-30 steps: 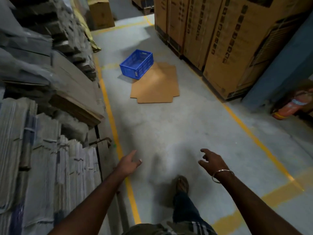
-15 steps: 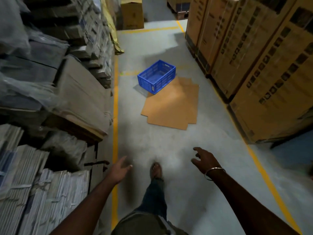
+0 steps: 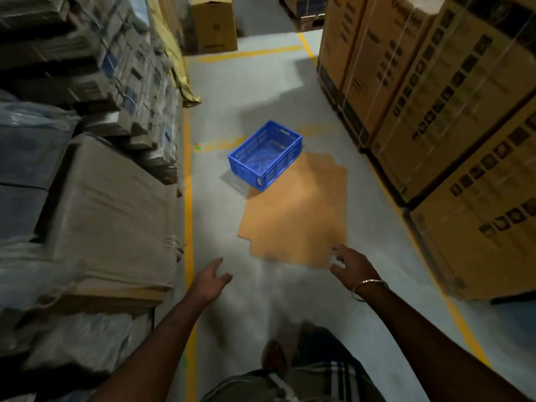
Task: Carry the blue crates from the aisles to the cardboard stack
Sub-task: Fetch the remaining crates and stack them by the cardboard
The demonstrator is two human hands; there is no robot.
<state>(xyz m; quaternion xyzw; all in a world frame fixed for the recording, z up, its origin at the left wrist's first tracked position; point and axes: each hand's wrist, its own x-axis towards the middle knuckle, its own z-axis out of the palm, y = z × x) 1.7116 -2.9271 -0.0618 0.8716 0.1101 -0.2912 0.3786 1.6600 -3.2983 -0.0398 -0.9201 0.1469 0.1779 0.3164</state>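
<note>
ahead on the floor, blue crate (image 3: 265,155) seemingly empty through blur, left hand (image 3: 210,281) and right hand (image 3: 352,264) loose-fingered, nothing held

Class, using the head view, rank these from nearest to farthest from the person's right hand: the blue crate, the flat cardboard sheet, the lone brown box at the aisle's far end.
From the right hand:
1. Flat cardboard sheet, on the floor just ahead.
2. Blue crate, on the sheet's far corner.
3. Lone brown box, at the aisle's far end.

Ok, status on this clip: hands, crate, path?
Left hand open, right hand open, nothing in either grip. Blue plastic slatted crate ahead on floor, corner on flat brown cardboard sheet. Aisle between clear.
</note>
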